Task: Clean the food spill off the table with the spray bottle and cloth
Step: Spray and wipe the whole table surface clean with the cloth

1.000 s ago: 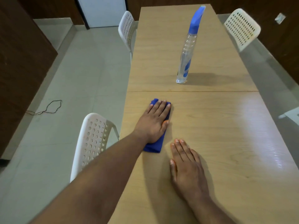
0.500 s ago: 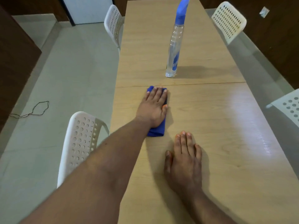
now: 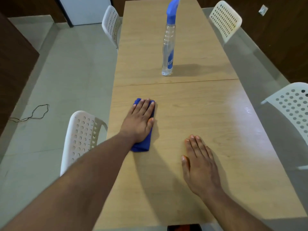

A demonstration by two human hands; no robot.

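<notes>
a single head-worn wide-angle camera is looking forward and down along the length of the table [image 3: 191,104] from its near end, sitting close above the person's forearms, with the far chairs and floor bending at the frame's edges.

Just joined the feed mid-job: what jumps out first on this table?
The left hand presses flat on a folded blue cloth near the table's left edge. The right hand lies flat on bare wood beside it. Beyond the table seam, a clear spray bottle with a blue head stands upright, untouched.
</notes>
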